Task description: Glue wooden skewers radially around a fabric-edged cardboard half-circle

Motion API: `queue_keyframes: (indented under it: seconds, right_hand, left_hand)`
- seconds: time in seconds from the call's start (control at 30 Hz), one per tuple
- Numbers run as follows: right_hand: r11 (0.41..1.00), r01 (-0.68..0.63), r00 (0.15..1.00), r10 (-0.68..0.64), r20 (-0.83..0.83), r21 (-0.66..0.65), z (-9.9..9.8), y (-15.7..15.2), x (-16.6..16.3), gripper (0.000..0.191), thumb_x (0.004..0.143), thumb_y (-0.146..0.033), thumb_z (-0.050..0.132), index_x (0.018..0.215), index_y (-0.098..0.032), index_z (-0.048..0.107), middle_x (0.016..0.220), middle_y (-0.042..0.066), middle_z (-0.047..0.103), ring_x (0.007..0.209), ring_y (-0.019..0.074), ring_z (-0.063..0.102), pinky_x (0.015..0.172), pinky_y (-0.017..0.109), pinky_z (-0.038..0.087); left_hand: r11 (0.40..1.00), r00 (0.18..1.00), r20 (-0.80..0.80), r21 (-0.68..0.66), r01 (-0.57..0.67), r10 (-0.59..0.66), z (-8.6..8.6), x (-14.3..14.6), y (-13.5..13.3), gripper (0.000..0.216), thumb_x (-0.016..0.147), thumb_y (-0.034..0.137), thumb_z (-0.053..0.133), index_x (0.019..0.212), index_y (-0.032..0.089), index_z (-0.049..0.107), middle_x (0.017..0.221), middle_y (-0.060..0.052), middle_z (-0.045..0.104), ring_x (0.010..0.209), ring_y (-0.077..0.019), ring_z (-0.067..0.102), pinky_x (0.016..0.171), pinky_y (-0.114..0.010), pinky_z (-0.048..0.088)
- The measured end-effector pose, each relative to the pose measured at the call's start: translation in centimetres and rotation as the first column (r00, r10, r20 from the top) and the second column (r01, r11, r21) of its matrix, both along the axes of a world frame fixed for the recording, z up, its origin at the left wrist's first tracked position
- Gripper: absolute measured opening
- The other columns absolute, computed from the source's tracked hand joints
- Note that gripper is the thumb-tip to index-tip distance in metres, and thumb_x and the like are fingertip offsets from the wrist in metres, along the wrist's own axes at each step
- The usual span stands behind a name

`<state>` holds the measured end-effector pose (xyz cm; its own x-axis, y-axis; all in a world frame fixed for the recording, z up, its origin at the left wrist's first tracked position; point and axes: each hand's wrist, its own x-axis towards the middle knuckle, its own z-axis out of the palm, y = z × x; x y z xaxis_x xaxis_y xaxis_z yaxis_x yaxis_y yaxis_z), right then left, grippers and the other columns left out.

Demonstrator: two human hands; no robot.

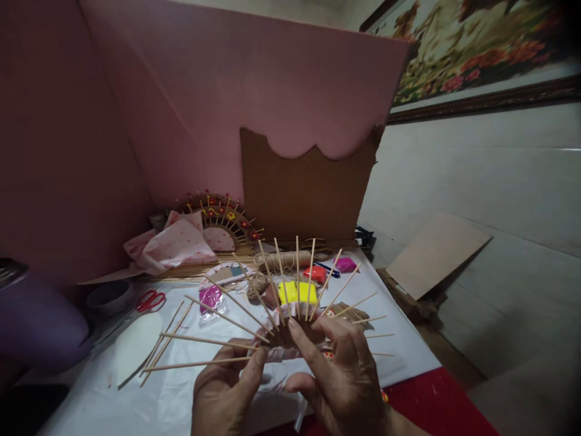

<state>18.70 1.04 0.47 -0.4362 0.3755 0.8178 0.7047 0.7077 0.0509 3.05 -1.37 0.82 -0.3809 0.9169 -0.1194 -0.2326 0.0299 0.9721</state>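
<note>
Both my hands hold a small half-round cardboard piece (pixel 290 336) with several wooden skewers (pixel 254 306) fanning out of its edge. My left hand (pixel 224 393) grips it from the lower left, thumb pressed against the lowest skewers. My right hand (pixel 342 378) pinches it from the right, index finger on top near the middle skewers. A finished fan-shaped piece (pixel 222 221) with red and yellow dots stands at the back.
On the white sheet (pixel 172 393) lie red scissors (pixel 151 300), loose skewers (pixel 163 345), a twine spool (pixel 284 260), and yellow (pixel 297 292), red (pixel 315 274) and pink (pixel 345 264) clay packs. Pink cloth (pixel 170 245) and a brown cardboard panel (pixel 308 194) stand behind. A cardboard sheet (pixel 436 251) leans at right.
</note>
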Motion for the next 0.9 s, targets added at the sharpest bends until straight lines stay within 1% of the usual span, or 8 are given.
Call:
queue_keyframes:
  seconds: [0.3,0.47,0.57,0.6,0.67,0.77,0.83,0.9]
  right_hand:
    - [1.000,0.003,1.000,-0.004,0.002,0.024,-0.1,0.0,0.1,0.047,0.087,-0.044,0.042,0.114,-0.009,0.059,0.099,0.016,0.050,0.092,0.0289,0.049,0.079,0.043,0.040]
    - [0.958,-0.267,0.960,0.274,-0.063,0.101,-0.8,-0.2,0.0,0.030,0.082,-0.040,0.055,0.091,-0.014,0.067,0.076,0.008,0.058,0.073,0.0188,0.053,0.067,0.031,0.043]
    - [0.897,-0.395,0.918,0.376,-0.125,-0.198,-1.3,-0.2,-0.5,0.031,0.084,-0.038,0.053,0.066,-0.016,0.065,0.058,0.004,0.058,0.056,0.0140,0.051,0.051,0.025,0.037]
    - [0.831,-0.410,0.912,0.359,-0.200,-0.376,-1.5,-0.2,-0.6,0.035,0.086,-0.038,0.049,0.062,-0.016,0.064,0.056,0.004,0.059,0.054,0.0135,0.051,0.049,0.025,0.036]
    - [0.564,-0.470,0.879,0.228,-0.419,-0.679,-1.7,-0.2,-0.9,0.034,0.085,-0.041,0.049,0.069,-0.016,0.065,0.061,0.004,0.061,0.055,0.0133,0.053,0.050,0.024,0.037]
    - [0.150,-0.702,0.698,-0.051,-0.714,-0.697,-2.0,0.0,-1.3,0.041,0.069,-0.054,0.063,0.086,-0.017,0.063,0.068,0.002,0.061,0.053,0.0110,0.051,0.047,0.021,0.037]
    - [0.028,-0.809,0.579,-0.133,-0.805,-0.587,-2.2,0.1,-1.5,0.050,0.062,-0.061,0.065,0.082,-0.015,0.063,0.060,-0.001,0.055,0.045,0.0080,0.044,0.042,0.019,0.033]
    - [-0.008,-0.823,0.561,-0.172,-0.810,-0.568,-2.2,0.2,-1.6,0.050,0.063,-0.063,0.062,0.073,-0.013,0.063,0.051,-0.003,0.049,0.039,0.0058,0.038,0.039,0.018,0.029]
  left_hand:
    - [1.000,0.999,0.042,0.008,-0.015,0.015,-0.4,-0.1,0.1,0.024,0.051,0.036,0.077,0.060,0.017,0.066,0.057,-0.002,0.067,0.052,-0.0167,0.058,0.051,-0.024,0.047]
    - [0.999,0.976,0.217,0.016,0.030,-0.033,-0.8,-1.0,0.8,0.021,0.055,0.031,0.077,0.062,0.015,0.066,0.057,0.000,0.066,0.052,-0.0136,0.058,0.052,-0.023,0.048]
    - [0.999,0.927,0.375,0.042,-0.034,0.015,-0.7,-1.8,1.3,0.018,0.052,0.022,0.080,0.061,0.015,0.066,0.059,0.001,0.067,0.059,-0.0121,0.061,0.058,-0.020,0.050]
    - [0.997,0.911,0.412,0.050,-0.057,0.031,-0.6,-2.0,1.4,0.018,0.050,0.019,0.080,0.060,0.015,0.065,0.059,0.002,0.067,0.060,-0.0117,0.062,0.060,-0.019,0.050]
    - [0.996,0.890,0.455,0.053,-0.070,0.038,-0.6,-2.3,1.5,0.019,0.049,0.016,0.081,0.059,0.015,0.065,0.058,0.002,0.067,0.061,-0.0116,0.063,0.063,-0.020,0.051]
    - [0.999,0.880,0.475,0.031,-0.034,0.015,-0.8,-2.2,1.6,0.020,0.049,0.018,0.081,0.061,0.013,0.065,0.059,0.000,0.068,0.060,-0.0137,0.064,0.063,-0.022,0.052]
    - [1.000,0.877,0.481,0.022,-0.003,-0.008,-1.0,-1.9,1.5,0.021,0.048,0.018,0.081,0.061,0.013,0.064,0.058,-0.002,0.068,0.059,-0.0141,0.064,0.062,-0.023,0.051]
    - [0.999,0.877,0.479,0.025,0.035,-0.042,-1.2,-1.5,1.4,0.021,0.048,0.018,0.081,0.059,0.013,0.064,0.057,-0.002,0.068,0.058,-0.0138,0.063,0.060,-0.022,0.050]
